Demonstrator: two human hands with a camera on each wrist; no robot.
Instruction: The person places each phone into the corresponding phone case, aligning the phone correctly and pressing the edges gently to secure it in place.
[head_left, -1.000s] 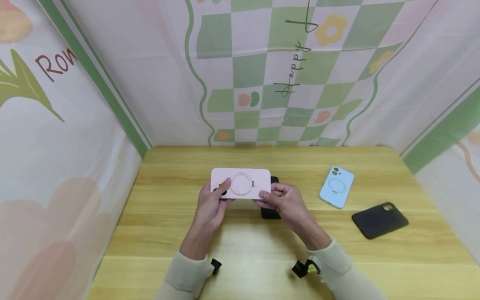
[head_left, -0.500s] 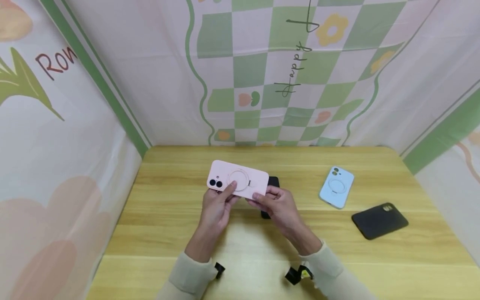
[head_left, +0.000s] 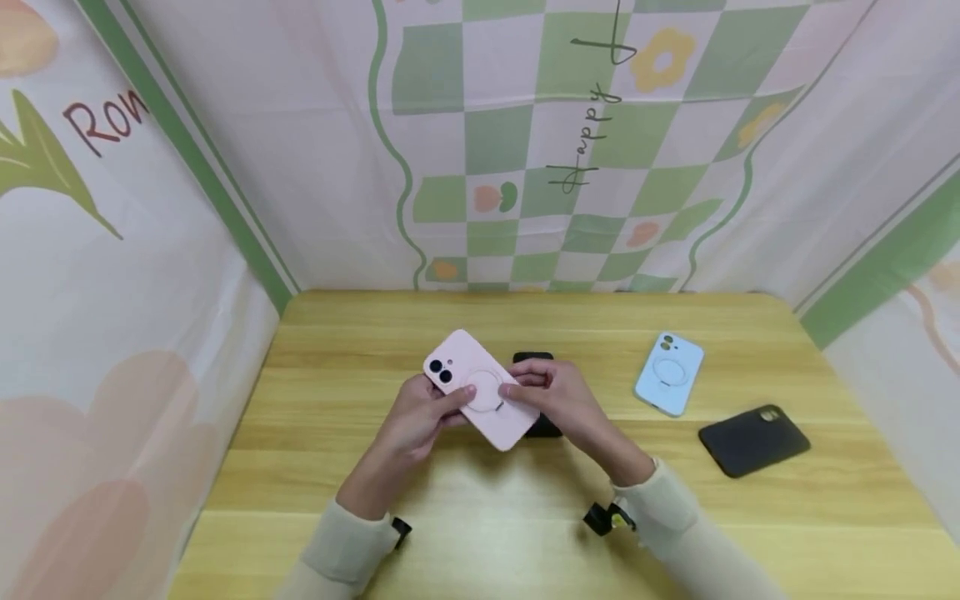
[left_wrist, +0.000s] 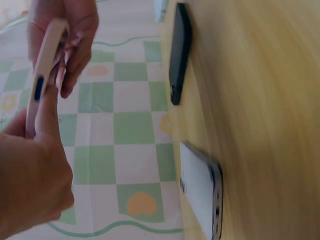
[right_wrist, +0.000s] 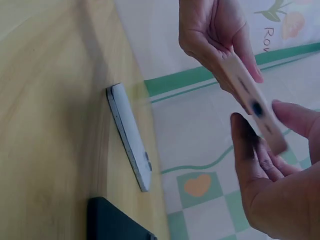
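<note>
A pink phone case with a ring on its back and two dark camera circles is held above the table, turned diagonally. My left hand grips its left side, thumb flat on the back. On the other long side, my right hand has its thumb on the back and its fingers behind the edge. Below lies a silver-white phone, seen in both wrist views and hidden from the head view. A black flat phone-shaped thing lies partly under the right hand.
To the right lie a light blue phone case with a ring and a black phone case. The wooden table ends at a patterned fabric backdrop behind and at the sides.
The pink case has rotated clockwise from nearly level to diagonal. My right hand has shifted from its right end onto the long side near the ring; my left hand has moved slightly left.
</note>
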